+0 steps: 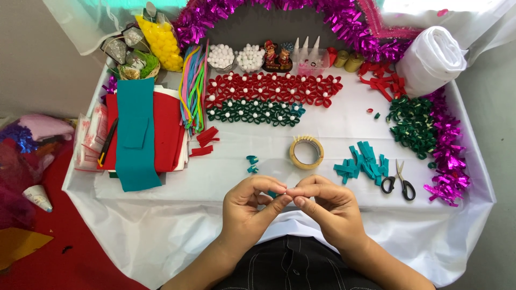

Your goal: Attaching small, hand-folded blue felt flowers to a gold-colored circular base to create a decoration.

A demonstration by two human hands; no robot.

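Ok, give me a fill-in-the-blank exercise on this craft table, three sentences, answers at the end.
1. Both hands, left hand and right hand, pinch a small strip of ____ felt between them.
2. The scissors with black handles lie to the ____ of the tape roll.
3. The row of red loops lies ____ from the person than the row of green loops.

Missing words: teal; right; farther
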